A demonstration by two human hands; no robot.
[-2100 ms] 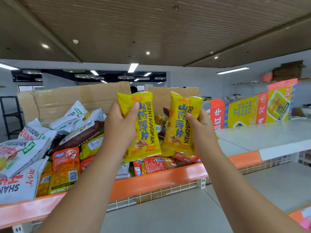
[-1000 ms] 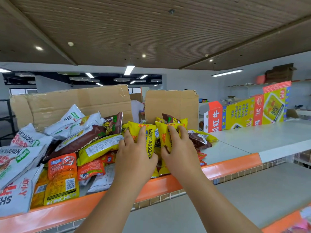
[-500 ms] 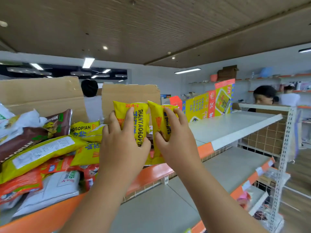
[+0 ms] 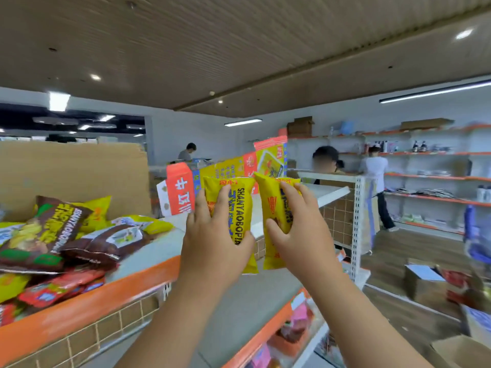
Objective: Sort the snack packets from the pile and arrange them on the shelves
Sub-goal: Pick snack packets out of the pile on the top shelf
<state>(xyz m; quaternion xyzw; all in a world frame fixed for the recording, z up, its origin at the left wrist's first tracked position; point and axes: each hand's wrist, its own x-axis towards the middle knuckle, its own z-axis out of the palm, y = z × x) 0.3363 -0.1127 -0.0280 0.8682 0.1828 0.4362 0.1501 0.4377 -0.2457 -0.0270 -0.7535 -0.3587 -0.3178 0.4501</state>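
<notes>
My left hand (image 4: 215, 245) grips a yellow snack packet (image 4: 239, 208) printed SHANYAOBOPIAN, held upright in front of me. Beside it, my right hand (image 4: 300, 240) grips a second yellow snack packet (image 4: 271, 208) of the same kind. Both packets hang in the air above the grey shelf with the orange edge (image 4: 148, 277). The pile of snack packets (image 4: 66, 243), brown, yellow and red, lies on the top shelf at the left.
A flattened yellow and red carton (image 4: 228, 171) and brown cardboard (image 4: 74, 173) stand behind the pile. Lower shelves (image 4: 255, 293) step down to the right; one holds pink packets (image 4: 297, 320). Three people stand farther back. Cardboard boxes (image 4: 425, 282) sit on the floor at right.
Both hands lifted the two yellow packets off the pile and carried them to the right. My view swung right, so the pile now lies at the far left.
</notes>
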